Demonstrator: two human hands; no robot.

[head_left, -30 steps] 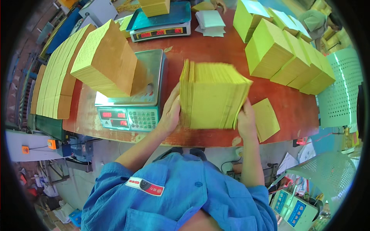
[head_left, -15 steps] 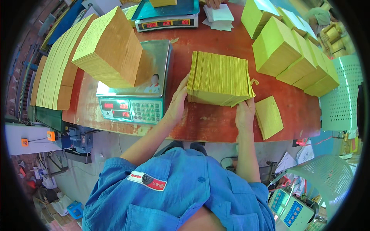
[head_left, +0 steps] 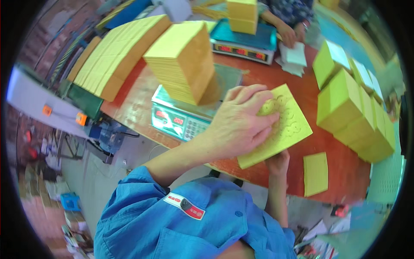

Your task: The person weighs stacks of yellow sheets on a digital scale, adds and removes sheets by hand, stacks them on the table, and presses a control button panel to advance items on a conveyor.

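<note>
A thick stack of yellow paper sheets (head_left: 288, 125) with a printed pattern on top is lifted close to the camera over the red-brown table (head_left: 340, 172). My left hand (head_left: 239, 123) lies flat on its top, fingers spread across the sheets. My right hand (head_left: 278, 162) grips the stack from below at its near edge; only part of that hand shows. A tall tilted stack of yellow sheets (head_left: 185, 62) rests on the steel platform scale (head_left: 185, 118) to the left.
A small loose pile of yellow sheets (head_left: 315, 173) lies near the table's front edge. Yellow-green bundles (head_left: 345, 99) line the right side. A long row of yellow stacks (head_left: 116, 54) sits far left. A second scale (head_left: 243, 41) stands at the back, with another person's hand (head_left: 286, 34) beside it.
The stack has been raised off the table and turned flat toward the camera. My left hand moved from its side onto its top; my right hand went underneath.
</note>
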